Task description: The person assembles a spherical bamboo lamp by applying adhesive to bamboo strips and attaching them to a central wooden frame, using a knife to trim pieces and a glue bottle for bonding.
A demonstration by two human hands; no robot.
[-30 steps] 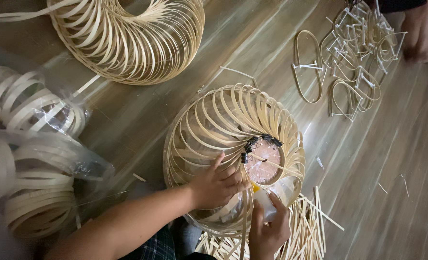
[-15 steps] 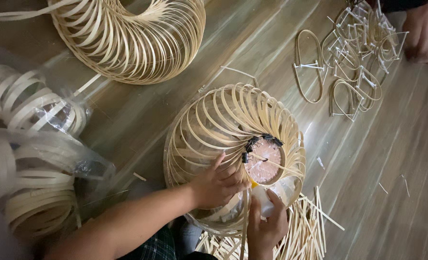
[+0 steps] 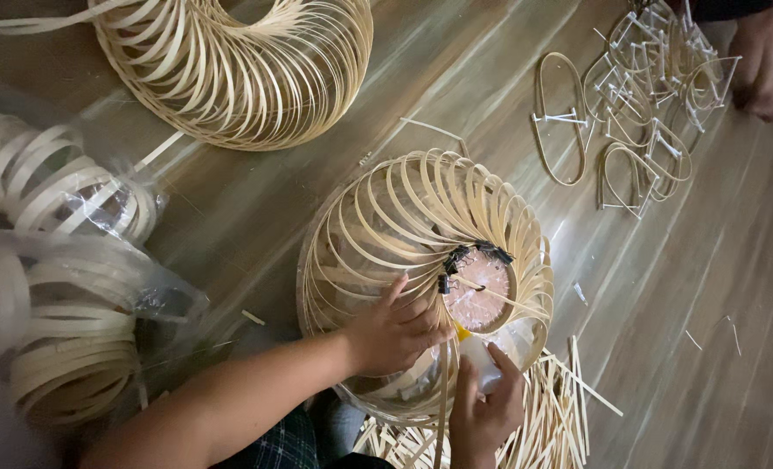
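A round lampshade frame of curved bamboo strips (image 3: 404,217) lies on the wooden floor in front of me. Small black clips (image 3: 469,254) hold strips at the rim of its pinkish centre ring (image 3: 482,291). My left hand (image 3: 395,330) presses on the strips beside that ring. My right hand (image 3: 486,408) holds a small white glue bottle with a yellow tip (image 3: 477,356), its tip pointing at the ring's lower edge. A loose strip (image 3: 443,399) runs down between my hands.
A larger bamboo-strip shade (image 3: 238,69) sits at the top. Plastic bags of coiled strips (image 3: 56,260) lie at left. Wire ring frames (image 3: 638,104) pile at upper right near a person's foot (image 3: 764,95). Loose sticks (image 3: 551,417) lie below the shade.
My right hand has shifted slightly upward with the bottle toward the ring. My left hand stays on the strips.
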